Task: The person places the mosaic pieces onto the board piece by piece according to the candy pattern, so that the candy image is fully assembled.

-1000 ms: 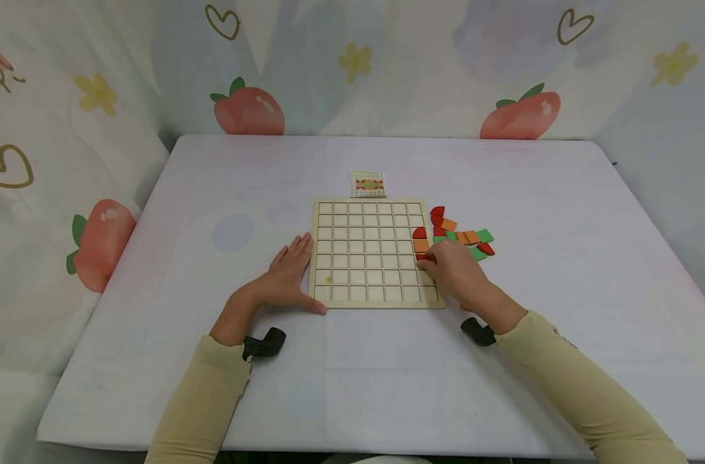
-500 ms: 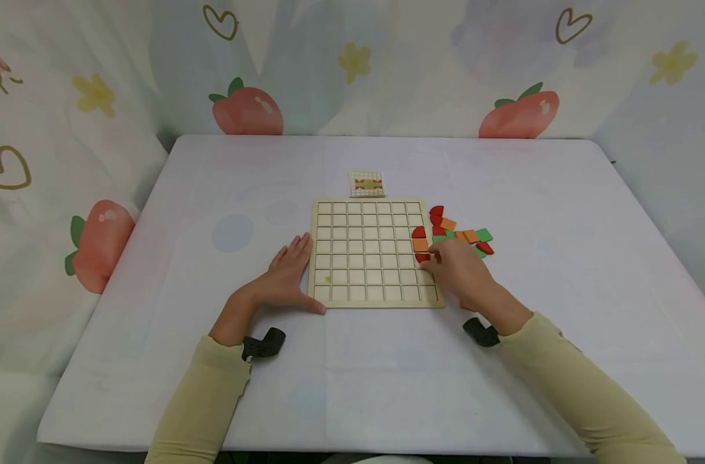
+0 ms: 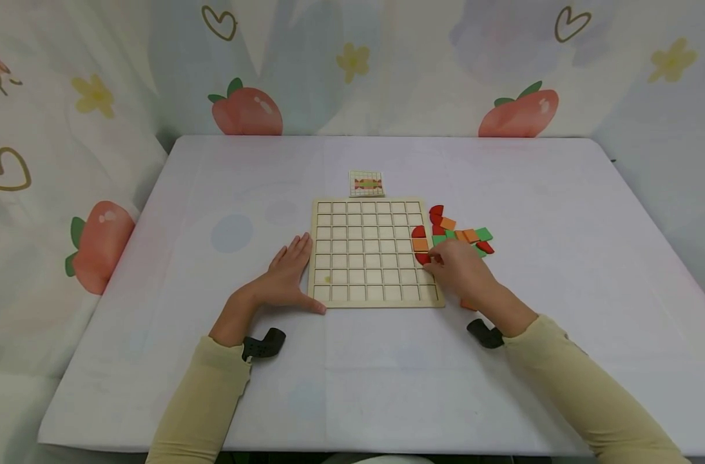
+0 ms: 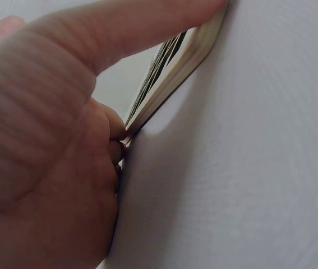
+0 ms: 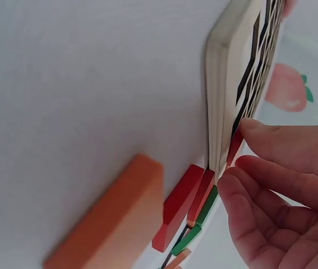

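A light wooden grid board [image 3: 355, 304] lies on the table, its cells framed by raised lines. My left hand [image 3: 283, 274] rests spread against its left edge, thumb at the near left corner. In the right column of cells, a rounded red piece [image 3: 419, 232], an orange square [image 3: 420, 245] and a second rounded red piece [image 3: 422, 258] lie in line. My right hand [image 3: 459, 267] holds the second red piece between thumb and curled index finger, right at the board's surface. The other right fingers are curled beside the board's edge.
Several loose red, orange and green pieces, such as a green one [image 3: 483, 234], lie right of the board. Another orange piece [image 3: 468, 305] lies near my right wrist. A small pattern card [image 3: 366, 175] sits behind the board. A printed curtain [image 3: 387, 71] hangs beyond the table.
My right hand has shifted slightly right, and more of the lower red piece now shows. The left hand stays at the board's edge.
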`<state>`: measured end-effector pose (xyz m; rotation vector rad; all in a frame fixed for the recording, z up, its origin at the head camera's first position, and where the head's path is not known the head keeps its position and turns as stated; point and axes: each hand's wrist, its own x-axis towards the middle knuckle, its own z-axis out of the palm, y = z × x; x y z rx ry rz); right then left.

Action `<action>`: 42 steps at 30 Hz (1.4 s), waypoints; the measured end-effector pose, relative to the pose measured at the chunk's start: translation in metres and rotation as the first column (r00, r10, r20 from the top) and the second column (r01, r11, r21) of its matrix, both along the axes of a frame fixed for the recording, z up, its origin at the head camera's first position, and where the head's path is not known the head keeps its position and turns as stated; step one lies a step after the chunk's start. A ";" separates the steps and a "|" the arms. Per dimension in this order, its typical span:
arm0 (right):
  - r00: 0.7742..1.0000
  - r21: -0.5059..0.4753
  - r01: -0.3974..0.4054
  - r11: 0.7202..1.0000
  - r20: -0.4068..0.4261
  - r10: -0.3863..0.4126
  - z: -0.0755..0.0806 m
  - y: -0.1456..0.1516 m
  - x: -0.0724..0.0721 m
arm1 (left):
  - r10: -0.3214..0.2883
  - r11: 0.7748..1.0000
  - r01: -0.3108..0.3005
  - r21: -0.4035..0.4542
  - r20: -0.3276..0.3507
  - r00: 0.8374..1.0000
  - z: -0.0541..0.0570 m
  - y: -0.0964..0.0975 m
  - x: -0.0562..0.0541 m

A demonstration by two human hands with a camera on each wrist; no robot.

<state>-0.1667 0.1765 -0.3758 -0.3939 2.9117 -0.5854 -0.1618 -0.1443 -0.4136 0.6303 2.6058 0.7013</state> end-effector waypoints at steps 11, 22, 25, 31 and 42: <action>0.998 0.021 -0.040 0.999 -0.041 0.041 -0.002 0.002 -0.001 | -0.012 1.000 0.012 0.022 -0.012 1.000 0.000 0.001 -0.001; 0.998 0.024 -0.039 0.999 -0.042 0.040 -0.002 0.001 -0.002 | -0.015 1.000 0.015 0.006 -0.010 1.000 -0.001 0.000 -0.002; 0.999 0.018 -0.039 0.999 -0.037 0.040 -0.002 0.001 -0.002 | -0.012 1.000 0.012 0.006 -0.007 1.000 -0.002 0.000 -0.002; 1.000 -0.009 0.010 1.000 0.009 -0.010 0.000 0.003 -0.001 | -0.015 1.000 0.015 0.012 -0.006 1.000 -0.002 0.000 -0.003; 0.999 -0.044 0.040 0.998 0.025 -0.039 0.006 0.012 -0.001 | -0.008 1.000 0.008 0.003 -0.017 1.000 -0.001 -0.001 -0.002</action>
